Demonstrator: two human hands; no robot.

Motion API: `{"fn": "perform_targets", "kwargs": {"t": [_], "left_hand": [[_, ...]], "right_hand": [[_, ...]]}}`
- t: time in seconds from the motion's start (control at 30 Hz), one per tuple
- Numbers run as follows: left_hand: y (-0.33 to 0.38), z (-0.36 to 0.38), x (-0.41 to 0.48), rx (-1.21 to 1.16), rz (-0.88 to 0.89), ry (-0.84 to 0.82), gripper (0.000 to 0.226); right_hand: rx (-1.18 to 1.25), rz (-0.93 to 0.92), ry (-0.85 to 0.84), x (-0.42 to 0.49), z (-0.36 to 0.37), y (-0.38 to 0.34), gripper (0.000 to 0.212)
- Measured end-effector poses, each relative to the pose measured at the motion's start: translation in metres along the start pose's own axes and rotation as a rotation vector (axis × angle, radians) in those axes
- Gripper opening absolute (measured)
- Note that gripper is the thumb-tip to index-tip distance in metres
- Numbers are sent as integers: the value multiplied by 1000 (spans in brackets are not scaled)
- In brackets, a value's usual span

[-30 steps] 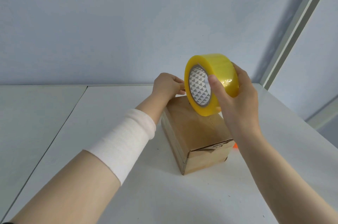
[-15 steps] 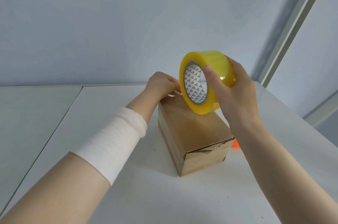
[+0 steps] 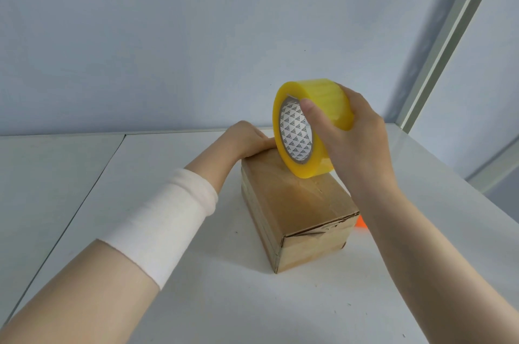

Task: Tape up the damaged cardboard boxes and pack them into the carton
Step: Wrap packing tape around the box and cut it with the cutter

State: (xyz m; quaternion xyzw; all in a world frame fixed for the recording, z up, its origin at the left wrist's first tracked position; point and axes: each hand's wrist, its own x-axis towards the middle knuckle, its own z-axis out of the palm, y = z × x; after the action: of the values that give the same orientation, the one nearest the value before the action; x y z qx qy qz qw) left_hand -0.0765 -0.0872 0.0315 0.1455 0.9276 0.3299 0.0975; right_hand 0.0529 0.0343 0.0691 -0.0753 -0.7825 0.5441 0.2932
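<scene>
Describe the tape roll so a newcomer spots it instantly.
On the white table sits a brown box. Over its top, the right hand grips the tape roll. It is the only yellow ring here, with a triangle-patterned core.

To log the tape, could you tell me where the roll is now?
Head view, right of centre: the right hand holds the tape roll just over the cardboard box.

Right hand (image 3: 356,141) gripped yellow tape roll (image 3: 311,127) above cardboard box (image 3: 297,209); left hand (image 3: 247,141) rested on box's far edge.
</scene>
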Motion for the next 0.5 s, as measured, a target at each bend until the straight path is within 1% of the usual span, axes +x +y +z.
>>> {"fn": "perform_targets", "kwargs": {"t": [0.03, 0.07, 0.17, 0.2, 0.3, 0.4, 0.5], "left_hand": [[-1, 0, 0, -58, -13, -35, 34], [-2, 0, 0, -122, 1, -38, 32], [0, 2, 2, -195, 110, 45, 24], [1, 2, 1, -195, 118, 37, 22], [-2, 4, -4, -189, 26, -56, 33], [-1, 2, -4, -126, -15, -58, 35], [3, 0, -1, -82, -46, -59, 35]], "right_hand": [[2, -4, -3, 0, 0, 0, 63], [6, -7, -2, -1, 0, 0, 64], [13, -9, 3, -2, 0, 2, 65], [15, -7, 1, -2, -1, 2, 65], [5, -12, -39, -3, -3, 4, 65], [2, -9, -123, -4, -7, 5, 59], [141, 36, -250, -1, -16, 6, 53]]}}
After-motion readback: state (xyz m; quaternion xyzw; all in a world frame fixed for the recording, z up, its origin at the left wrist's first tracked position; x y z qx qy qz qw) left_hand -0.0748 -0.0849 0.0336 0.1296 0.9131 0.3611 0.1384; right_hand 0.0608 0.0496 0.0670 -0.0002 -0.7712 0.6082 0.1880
